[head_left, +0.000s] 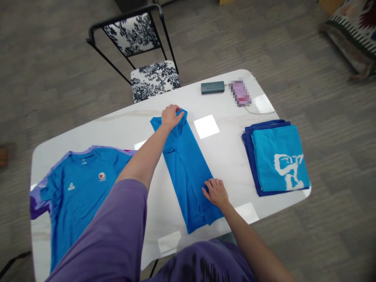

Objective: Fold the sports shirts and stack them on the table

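A blue T-shirt [188,168] lies folded lengthwise into a long strip on the white table [229,156], with creases along its middle. At the strip's far end, my left hand [171,116] is closed on the fabric near the corner, thumb and fingers pinching it. My right hand [216,192] is at the near right edge of the same shirt, fingers curled onto the cloth there. Farther left, another blue T-shirt [85,184] is spread flat, chest logos up, over purple garments [39,203]; my left arm covers part of it.
Folded blue clothes [264,156] with a white print are stacked at the table's right end. A dark power bank [212,87] and a blurred pinkish phone-like object [241,94] with a cable lie at the far edge. A patterned chair [154,80] stands beyond the table.
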The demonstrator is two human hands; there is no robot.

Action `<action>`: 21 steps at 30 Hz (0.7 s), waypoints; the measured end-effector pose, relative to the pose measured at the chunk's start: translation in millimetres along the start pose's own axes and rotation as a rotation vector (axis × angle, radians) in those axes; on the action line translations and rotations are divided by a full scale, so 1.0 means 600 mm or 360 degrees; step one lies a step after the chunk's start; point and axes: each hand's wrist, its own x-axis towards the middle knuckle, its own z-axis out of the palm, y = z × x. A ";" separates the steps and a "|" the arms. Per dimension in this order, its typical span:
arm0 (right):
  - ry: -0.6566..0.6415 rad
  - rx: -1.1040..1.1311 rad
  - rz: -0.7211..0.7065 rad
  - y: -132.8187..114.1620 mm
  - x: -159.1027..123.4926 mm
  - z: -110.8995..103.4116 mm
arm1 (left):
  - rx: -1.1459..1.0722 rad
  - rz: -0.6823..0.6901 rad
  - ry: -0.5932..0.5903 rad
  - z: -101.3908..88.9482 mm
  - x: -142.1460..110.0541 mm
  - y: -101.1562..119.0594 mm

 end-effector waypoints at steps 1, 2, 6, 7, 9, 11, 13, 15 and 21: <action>-0.0005 -0.0004 -0.0007 0.003 0.000 0.005 | 0.0069 -0.0015 -0.0027 0.010 0.024 0.007; -0.0013 -0.0001 -0.0010 0.006 -0.001 0.008 | 0.0150 -0.0034 -0.0055 0.020 0.044 0.013; -0.0047 0.0092 0.0016 0.014 -0.001 0.011 | 0.0424 -0.0014 -0.0190 0.057 0.098 0.021; -0.0054 0.0120 0.0031 0.015 0.000 0.010 | 0.0452 0.0006 -0.0209 0.062 0.107 0.020; -0.0065 0.0151 0.0050 0.018 0.003 0.010 | 0.0464 0.0014 -0.0244 0.065 0.121 0.015; -0.0074 0.0140 0.0044 0.020 0.004 0.011 | 0.0462 -0.0034 -0.0337 0.062 0.133 0.010; -0.0083 0.0093 0.0023 0.021 0.005 0.012 | 0.0478 -0.0077 -0.0459 0.057 0.142 0.005; -0.0097 0.0026 0.0004 0.022 0.005 0.012 | 0.0488 -0.0079 -0.0526 0.053 0.145 0.001; -0.0130 0.0025 0.0020 0.021 0.006 0.012 | 0.0306 -0.0192 -0.0493 0.063 0.149 -0.007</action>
